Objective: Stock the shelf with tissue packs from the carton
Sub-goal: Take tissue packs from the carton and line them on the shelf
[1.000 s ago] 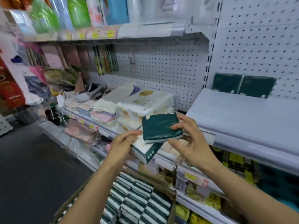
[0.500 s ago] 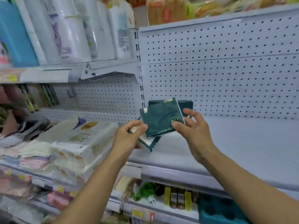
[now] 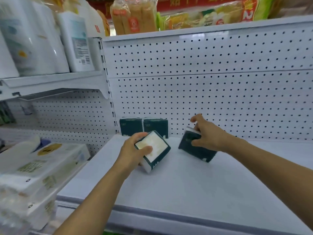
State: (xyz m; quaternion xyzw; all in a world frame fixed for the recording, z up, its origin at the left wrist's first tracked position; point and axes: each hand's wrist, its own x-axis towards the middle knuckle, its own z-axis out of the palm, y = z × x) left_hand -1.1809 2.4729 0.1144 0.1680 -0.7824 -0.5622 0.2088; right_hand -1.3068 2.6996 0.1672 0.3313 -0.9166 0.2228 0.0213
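Note:
Two dark green tissue packs (image 3: 144,127) stand upright at the back left of the white shelf (image 3: 186,189), against the pegboard. My left hand (image 3: 133,150) grips a tissue pack (image 3: 156,150) with its pale window facing up, tilted just above the shelf in front of those two. My right hand (image 3: 207,134) holds another dark green tissue pack (image 3: 196,150) from above, tilted, its lower edge near the shelf surface. The carton is out of view.
A white pegboard back wall (image 3: 211,99) rises behind the shelf. Large white tissue bundles (image 3: 37,170) lie on the lower shelf to the left. Paper rolls (image 3: 37,41) stand on the upper left shelf and packaged goods (image 3: 135,16) on the top shelf.
The view rose from the carton to the shelf. Both hands moved forward over the shelf and apart; the stacked packs are separated, one in each hand, lowered toward the shelf surface.

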